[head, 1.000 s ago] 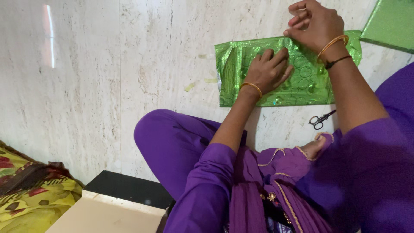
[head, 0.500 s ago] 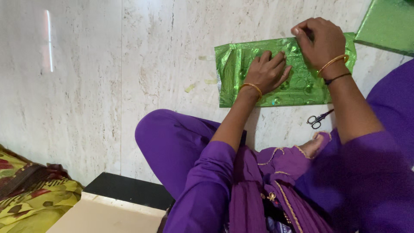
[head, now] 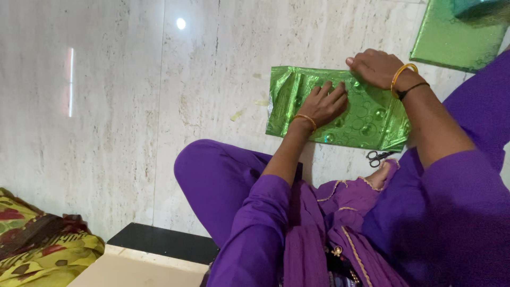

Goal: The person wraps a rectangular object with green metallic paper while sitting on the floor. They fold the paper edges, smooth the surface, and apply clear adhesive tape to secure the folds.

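Came down from the raised fold: right hand (head: 378, 68) now pressed flat on the far edge of the green foil-wrapped parcel (head: 340, 109) on the marble floor (head: 133, 106). Left hand (head: 325, 103) splayed open mid-parcel, pinning it. Scissors (head: 378, 157) left nearby, untouched.

Under the left hand (head: 323, 104) and right hand (head: 376, 68) lies a shiny green parcel (head: 366, 122), its foil embossed with circles. The right wrist wears a yellow bangle (head: 404, 72) and a black band (head: 411, 89), the left a thin gold bangle (head: 306, 119). Near the right forearm lie black-handled scissors (head: 378, 156); beyond the right hand lies a glittery green sheet (head: 451, 45) on pale veined marble floor (head: 159, 95).
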